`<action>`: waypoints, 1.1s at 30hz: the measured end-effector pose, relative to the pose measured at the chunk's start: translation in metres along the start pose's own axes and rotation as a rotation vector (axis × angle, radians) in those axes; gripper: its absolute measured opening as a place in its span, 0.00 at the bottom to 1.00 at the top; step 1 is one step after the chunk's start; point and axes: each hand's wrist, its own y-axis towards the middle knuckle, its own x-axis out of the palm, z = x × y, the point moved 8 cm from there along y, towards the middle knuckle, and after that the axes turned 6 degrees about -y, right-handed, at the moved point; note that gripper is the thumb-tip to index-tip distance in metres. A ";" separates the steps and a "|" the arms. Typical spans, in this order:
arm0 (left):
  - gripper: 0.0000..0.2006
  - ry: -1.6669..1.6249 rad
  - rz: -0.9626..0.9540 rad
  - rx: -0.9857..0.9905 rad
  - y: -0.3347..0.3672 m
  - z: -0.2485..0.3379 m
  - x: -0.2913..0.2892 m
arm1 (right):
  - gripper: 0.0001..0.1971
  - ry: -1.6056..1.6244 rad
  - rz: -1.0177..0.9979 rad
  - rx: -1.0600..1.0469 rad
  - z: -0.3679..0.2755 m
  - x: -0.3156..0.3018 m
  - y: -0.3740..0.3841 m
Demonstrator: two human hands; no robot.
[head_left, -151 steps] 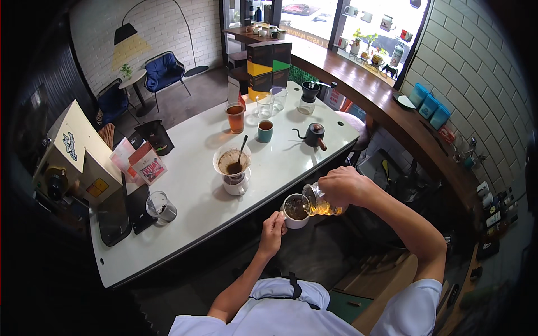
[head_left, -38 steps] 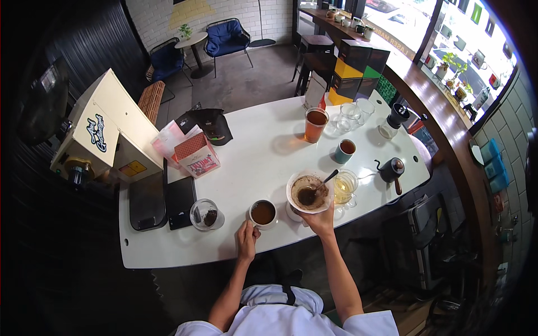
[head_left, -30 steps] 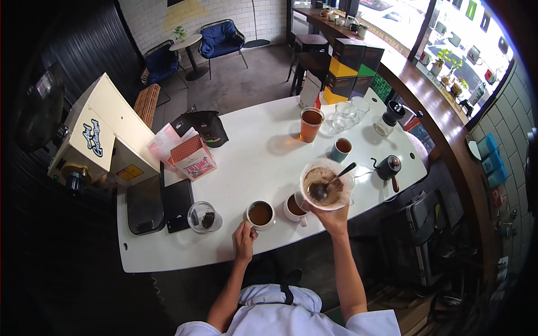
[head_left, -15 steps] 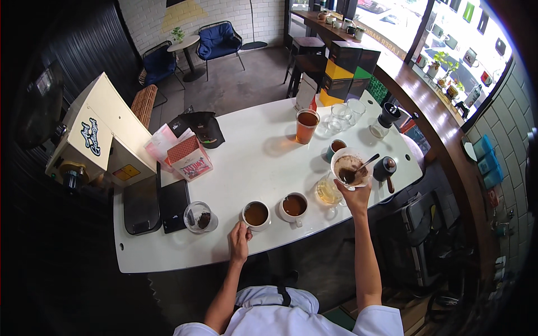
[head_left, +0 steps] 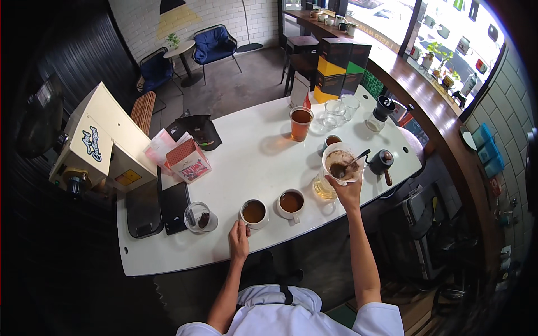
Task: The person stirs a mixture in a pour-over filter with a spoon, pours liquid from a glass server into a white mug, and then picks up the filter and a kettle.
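My left hand is closed on the handle of a white mug of brown drink, which stands near the table's front edge. A second white mug of brown drink is just right of it. My right hand holds up a coffee dripper lined with a paper filter. Wet dark grounds and a spoon are inside it. Partly behind the dripper stands a glass server with pale yellow liquid. A small cup of dark drink sits beyond the dripper.
Left lie a plastic cup with dark contents, a black scale, a red-white box and a cream machine. Farther back are a tall amber drink, empty glasses, a hand grinder and a small dark pot.
The dripper in my right hand has shifted slightly left, over the server. My left hand stays on the mug handle. The whole view has moved a little.
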 end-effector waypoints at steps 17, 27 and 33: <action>0.20 0.043 -0.071 0.063 0.008 0.007 -0.006 | 0.25 -0.137 0.064 0.071 -0.003 -0.005 -0.008; 0.18 -0.006 -0.151 0.011 0.015 0.008 -0.009 | 0.36 -0.182 0.164 -0.009 -0.016 -0.018 -0.022; 0.17 0.130 -0.157 0.098 0.022 0.007 -0.012 | 0.37 -0.355 0.235 0.177 -0.031 -0.047 -0.079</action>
